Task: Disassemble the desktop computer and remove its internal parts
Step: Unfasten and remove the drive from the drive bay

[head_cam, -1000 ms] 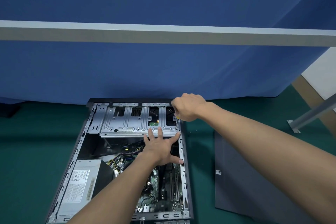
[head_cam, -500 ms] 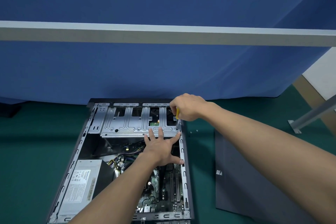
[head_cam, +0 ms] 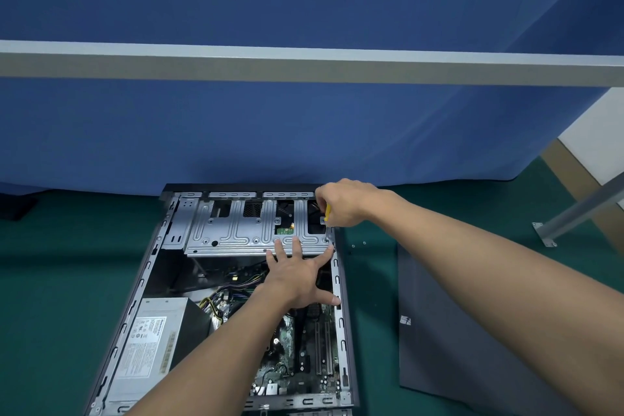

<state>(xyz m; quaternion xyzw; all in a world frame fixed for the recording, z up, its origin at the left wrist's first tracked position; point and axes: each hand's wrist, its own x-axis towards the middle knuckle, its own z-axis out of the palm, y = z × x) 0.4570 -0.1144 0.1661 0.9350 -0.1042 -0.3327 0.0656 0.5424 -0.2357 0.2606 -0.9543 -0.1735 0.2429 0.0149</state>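
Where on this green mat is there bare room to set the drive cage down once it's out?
Widest bare patch: the green mat left of the computer case. The strip between the case and the side panel is narrower, with loose screws at its far end. Inside the case is crowded.

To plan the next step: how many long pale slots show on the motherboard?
2. One slot and a second lie side by side along the case's right wall, below the left hand. The forearm may hide more.
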